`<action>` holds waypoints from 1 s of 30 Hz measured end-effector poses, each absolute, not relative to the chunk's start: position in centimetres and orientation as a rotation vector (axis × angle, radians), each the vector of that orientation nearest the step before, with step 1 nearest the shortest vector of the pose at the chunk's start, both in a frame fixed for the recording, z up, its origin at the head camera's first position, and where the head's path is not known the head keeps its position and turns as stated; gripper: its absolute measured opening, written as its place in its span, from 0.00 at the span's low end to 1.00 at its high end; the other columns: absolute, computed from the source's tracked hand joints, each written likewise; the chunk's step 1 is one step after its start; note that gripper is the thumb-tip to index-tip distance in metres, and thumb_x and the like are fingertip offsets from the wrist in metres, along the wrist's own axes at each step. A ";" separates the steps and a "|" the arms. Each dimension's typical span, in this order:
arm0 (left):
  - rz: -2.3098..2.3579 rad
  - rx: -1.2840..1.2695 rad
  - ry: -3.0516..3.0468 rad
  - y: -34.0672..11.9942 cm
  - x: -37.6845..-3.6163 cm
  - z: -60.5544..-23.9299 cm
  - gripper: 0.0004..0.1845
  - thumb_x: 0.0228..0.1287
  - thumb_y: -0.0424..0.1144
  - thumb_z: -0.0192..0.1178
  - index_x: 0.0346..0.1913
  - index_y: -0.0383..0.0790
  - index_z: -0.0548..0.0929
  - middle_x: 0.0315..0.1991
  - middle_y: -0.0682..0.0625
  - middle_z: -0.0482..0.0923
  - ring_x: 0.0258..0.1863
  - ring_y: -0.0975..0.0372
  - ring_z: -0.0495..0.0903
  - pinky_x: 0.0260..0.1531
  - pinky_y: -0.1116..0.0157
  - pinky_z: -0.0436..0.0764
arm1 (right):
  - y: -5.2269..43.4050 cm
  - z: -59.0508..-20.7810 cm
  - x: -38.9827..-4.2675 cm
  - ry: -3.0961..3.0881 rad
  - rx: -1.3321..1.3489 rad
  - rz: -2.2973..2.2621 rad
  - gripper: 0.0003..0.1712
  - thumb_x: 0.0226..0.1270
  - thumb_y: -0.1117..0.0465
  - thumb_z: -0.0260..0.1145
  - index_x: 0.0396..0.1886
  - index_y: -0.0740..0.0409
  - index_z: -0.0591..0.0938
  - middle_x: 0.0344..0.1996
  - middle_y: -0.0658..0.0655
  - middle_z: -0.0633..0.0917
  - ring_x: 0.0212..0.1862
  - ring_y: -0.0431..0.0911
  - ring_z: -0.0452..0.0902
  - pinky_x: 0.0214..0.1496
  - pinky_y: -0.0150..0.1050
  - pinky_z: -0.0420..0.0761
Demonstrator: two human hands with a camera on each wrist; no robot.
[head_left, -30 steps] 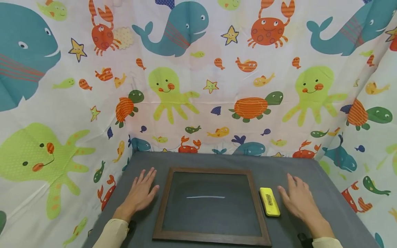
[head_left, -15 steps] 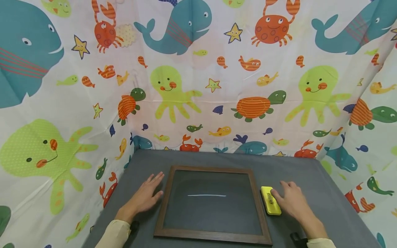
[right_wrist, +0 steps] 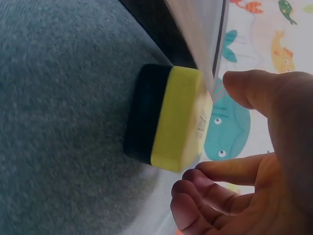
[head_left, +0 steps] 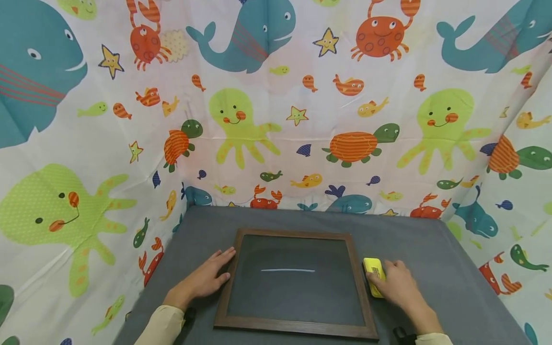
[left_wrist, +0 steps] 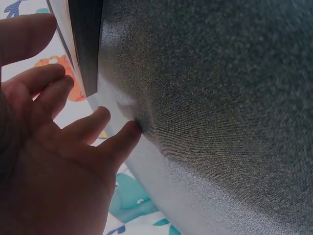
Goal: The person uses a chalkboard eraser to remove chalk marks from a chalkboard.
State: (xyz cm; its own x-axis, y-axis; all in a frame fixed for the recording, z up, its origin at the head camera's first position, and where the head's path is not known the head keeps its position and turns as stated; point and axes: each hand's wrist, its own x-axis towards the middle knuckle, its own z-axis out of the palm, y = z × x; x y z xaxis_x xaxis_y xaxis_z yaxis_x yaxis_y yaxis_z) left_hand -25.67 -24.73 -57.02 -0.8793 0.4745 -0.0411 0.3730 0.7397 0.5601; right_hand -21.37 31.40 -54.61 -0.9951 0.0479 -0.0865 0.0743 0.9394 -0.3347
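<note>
While both lie open — right hand (head_left: 394,283) over yellow eraser (head_left: 373,271), left hand (head_left: 207,278) beside chalkboard (head_left: 295,285).

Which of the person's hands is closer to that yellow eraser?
The right hand. It lies over the yellow eraser, just right of the framed chalkboard. The left hand rests at the chalkboard's opposite edge, the whole board between it and the eraser.

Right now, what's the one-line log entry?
left hand: flat beside chalkboard frame | right hand: over yellow eraser, grip unclear | chalk line: on board
</note>
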 end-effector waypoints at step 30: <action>0.780 0.668 2.708 -24.2 -25.6 -56.8 0.36 0.82 0.34 0.62 0.87 0.40 0.64 0.89 0.45 0.56 0.86 0.31 0.52 0.79 0.27 0.58 | 27.5 -49.4 -22.9 3.094 0.159 -0.609 0.39 0.71 0.39 0.72 0.53 0.76 0.82 0.32 0.62 0.82 0.33 0.52 0.78 0.27 0.42 0.76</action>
